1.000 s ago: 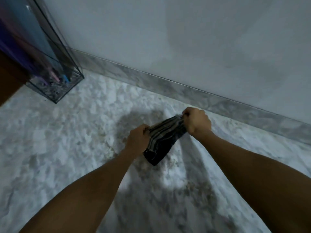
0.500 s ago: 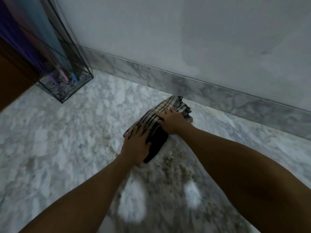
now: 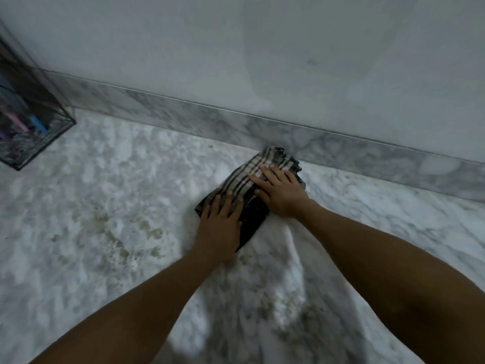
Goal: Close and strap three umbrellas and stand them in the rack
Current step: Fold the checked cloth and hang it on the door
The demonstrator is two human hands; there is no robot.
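Marble floor by the skirting: both flat, straight-fingered hands, left hand and right hand, press the folded plaid umbrella at one o'clock, seemingly unstrapped, with the glass rack at ten o'clock already holding others.

Wall blocks ahead; floor leftward seems open toward rack.

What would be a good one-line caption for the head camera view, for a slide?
Both hands, left and right, press a folded plaid umbrella flat on the marble floor.
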